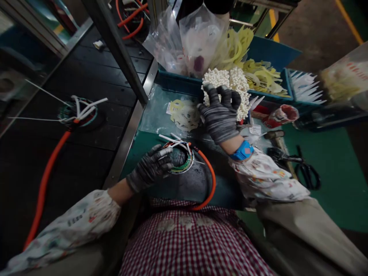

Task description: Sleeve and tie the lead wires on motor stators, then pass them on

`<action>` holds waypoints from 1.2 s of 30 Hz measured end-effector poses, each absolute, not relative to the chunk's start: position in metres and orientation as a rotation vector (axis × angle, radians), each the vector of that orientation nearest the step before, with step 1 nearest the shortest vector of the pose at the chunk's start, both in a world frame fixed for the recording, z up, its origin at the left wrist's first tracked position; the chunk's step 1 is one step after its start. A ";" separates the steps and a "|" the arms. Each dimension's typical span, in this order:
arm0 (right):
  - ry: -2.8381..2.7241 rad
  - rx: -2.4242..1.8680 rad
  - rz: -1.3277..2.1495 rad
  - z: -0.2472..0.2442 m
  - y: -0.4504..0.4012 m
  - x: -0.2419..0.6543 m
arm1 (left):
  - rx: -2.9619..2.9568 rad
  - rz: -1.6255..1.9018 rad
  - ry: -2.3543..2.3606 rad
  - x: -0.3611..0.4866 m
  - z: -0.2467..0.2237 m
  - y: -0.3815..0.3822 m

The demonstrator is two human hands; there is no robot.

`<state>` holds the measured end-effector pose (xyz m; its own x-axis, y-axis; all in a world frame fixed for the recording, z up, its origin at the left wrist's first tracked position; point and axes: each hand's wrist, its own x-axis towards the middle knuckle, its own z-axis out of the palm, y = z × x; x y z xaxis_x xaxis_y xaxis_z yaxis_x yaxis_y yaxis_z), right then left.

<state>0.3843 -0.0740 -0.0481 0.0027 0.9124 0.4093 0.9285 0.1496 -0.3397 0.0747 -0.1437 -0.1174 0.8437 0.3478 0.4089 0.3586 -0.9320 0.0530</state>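
Observation:
My left hand (152, 166), in a grey striped glove, rests its fairly straight fingers against the left side of a wire-wound ring (188, 165), which looks like a motor stator. White sleeves stick up from this ring's top edge, and an orange cable (213, 176) curves from it toward my lap. Farther forward, my right hand (220, 113), gloved alike, reaches over a bundle of thin white cords (238, 80). Its fingers are apart and bent onto the bundle; no cord shows lifted between them. Beneath the ring lies a dark round surface (192, 188).
On the dark slatted conveyor (94, 157) at left lies another wound ring (93, 117) with orange cable. A metal post (117, 50) rises beside it. Blue bins (181, 82) hold yellowish cut sheets (261, 78). At right are a hammer (274, 134), scissors (309, 174) and a red can (283, 115).

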 end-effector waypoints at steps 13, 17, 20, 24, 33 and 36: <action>-1.943 -1.485 0.219 -0.028 -0.101 0.402 | -2.711 -0.876 -1.177 0.116 -0.136 -0.184; -1.726 -1.347 0.456 -0.026 -0.107 0.401 | -2.744 -0.856 -1.172 0.110 -0.143 -0.181; -1.569 -1.297 0.540 -0.014 -0.125 0.395 | -2.778 -0.835 -1.147 0.108 -0.145 -0.179; -1.365 -1.272 0.452 0.014 -0.172 0.386 | -2.842 -0.796 -1.109 0.105 -0.144 -0.178; -1.374 -1.492 0.467 -0.036 -0.213 0.365 | -2.887 -0.808 -1.155 0.102 -0.142 -0.177; -1.261 -1.436 0.602 -0.046 -0.223 0.358 | -2.907 -0.807 -1.179 0.105 -0.141 -0.176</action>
<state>0.3584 -0.2233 -0.0459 0.3097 0.9131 0.2653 0.3672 0.1426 -0.9192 0.1046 -0.1765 -0.1405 0.6118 0.6760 0.4109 0.6276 -0.7309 0.2681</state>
